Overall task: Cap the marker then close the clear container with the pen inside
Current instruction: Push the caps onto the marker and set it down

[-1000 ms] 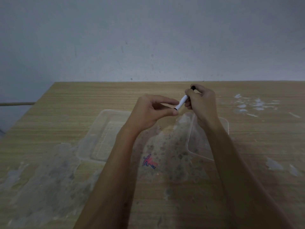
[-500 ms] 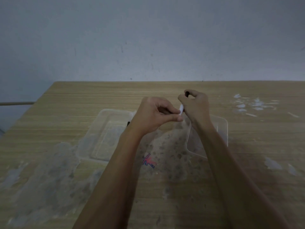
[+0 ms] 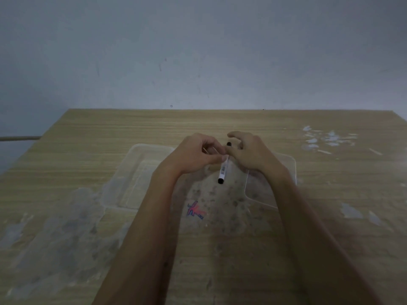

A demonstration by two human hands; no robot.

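A white marker [image 3: 223, 170] with black ends hangs over the wooden table, its lower end pointing toward me and its black cap end [image 3: 229, 143] up. My left hand [image 3: 195, 154] pinches the marker's barrel between thumb and forefinger. My right hand [image 3: 251, 154] sits right next to the cap end with its fingers loosely apart, thumb beside the barrel. The clear container [image 3: 134, 172] lies on the table under my left wrist. Its clear lid [image 3: 285, 170] lies to the right, under my right wrist.
The wooden table [image 3: 220, 124] ends at a grey wall behind. It carries pale smears at the left and centre, a small red-and-blue scribble [image 3: 195, 211] between my forearms, and white flecks [image 3: 326, 139] at the far right.
The marker has swung from pointing left to hanging with its lower end toward me. My left hand has taken hold of the barrel and my right fingers have loosened.
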